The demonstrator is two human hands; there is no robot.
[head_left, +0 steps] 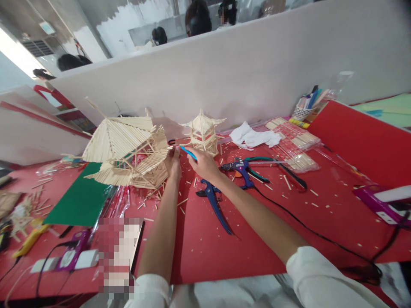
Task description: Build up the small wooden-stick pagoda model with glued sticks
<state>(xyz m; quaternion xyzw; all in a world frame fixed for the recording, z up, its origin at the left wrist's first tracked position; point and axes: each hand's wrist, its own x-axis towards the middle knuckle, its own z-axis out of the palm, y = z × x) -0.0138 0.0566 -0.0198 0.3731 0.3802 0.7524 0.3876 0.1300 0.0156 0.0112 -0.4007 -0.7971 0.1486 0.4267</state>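
My right hand (pixel 205 164) is closed around a blue pen (pixel 189 152), whose tip points left toward my other hand. My left hand (pixel 174 164) is pinched beside the right edge of a large pavilion model (pixel 122 141) built of thin wooden sticks. A pale wooden stick (pixel 169 148) shows at its fingertips; the rest of it blends with the model. Behind my hands stands a smaller stick pavilion (pixel 203 132) with a pointed roof. Blue-handled cutters (pixel 214 205) and a blue glue gun (pixel 245 171) lie by my right forearm.
Packs of sticks (pixel 295 145), a white cloth (pixel 253 136) and a pen basket (pixel 303 109) are at back right. A green board (pixel 80 201), a yellow glue gun (pixel 30 239) and a purple power strip (pixel 73 252) lie left. Stick scraps dot the red table (pixel 205 256); a partition (pixel 224 81) stands behind.
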